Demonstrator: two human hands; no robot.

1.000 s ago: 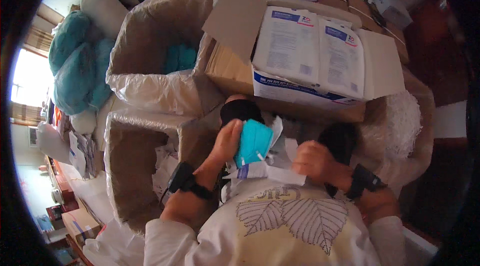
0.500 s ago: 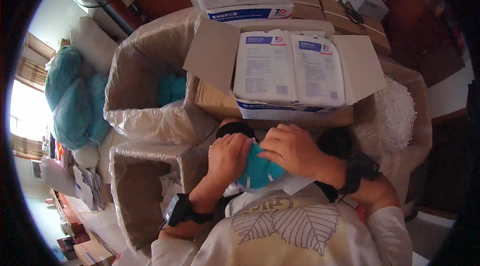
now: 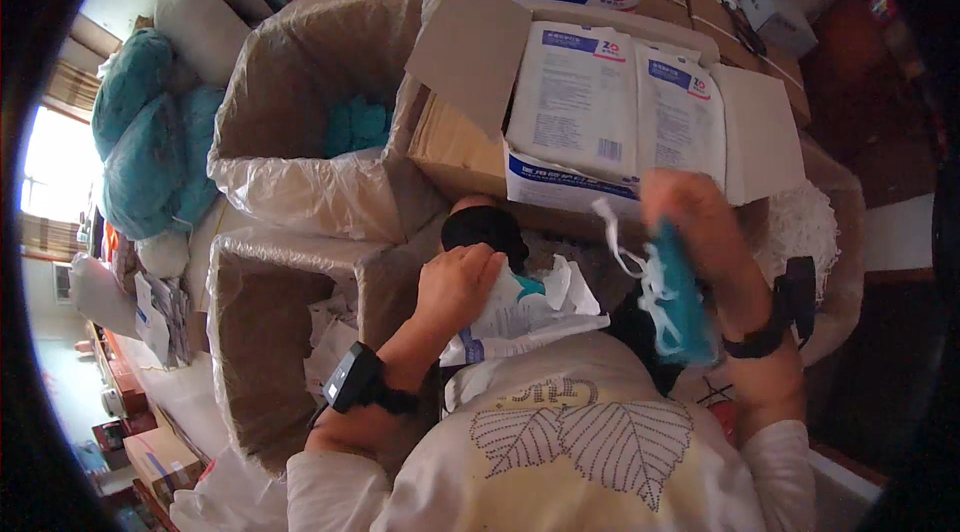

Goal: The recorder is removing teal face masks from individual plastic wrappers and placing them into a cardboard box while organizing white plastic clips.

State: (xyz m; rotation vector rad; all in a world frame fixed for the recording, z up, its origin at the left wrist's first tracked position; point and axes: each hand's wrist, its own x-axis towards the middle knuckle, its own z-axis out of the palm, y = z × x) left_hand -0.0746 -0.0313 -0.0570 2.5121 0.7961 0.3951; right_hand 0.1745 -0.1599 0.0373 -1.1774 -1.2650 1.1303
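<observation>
My left hand (image 3: 455, 284) grips an opened white paper-and-plastic wrapper (image 3: 530, 310) against my chest. My right hand (image 3: 690, 222) is raised to the right and holds a teal face mask (image 3: 678, 300) with white ear loops dangling; the hand is blurred. Right in front stands an open cardboard box (image 3: 470, 122) filled with flat white packets with blue print (image 3: 610, 107). Both wrists wear black bands.
A large box lined with clear plastic (image 3: 300, 162) at the left holds teal items (image 3: 355, 124). A second lined box (image 3: 260, 332) below it holds white wrappers. A bin of white strips (image 3: 800, 227) sits at right. Teal bags (image 3: 150, 142) lie far left.
My right hand pulled the teal mask out of the wrapper and swung it up to the right. My left hand stayed on the wrapper, which now looks empty.
</observation>
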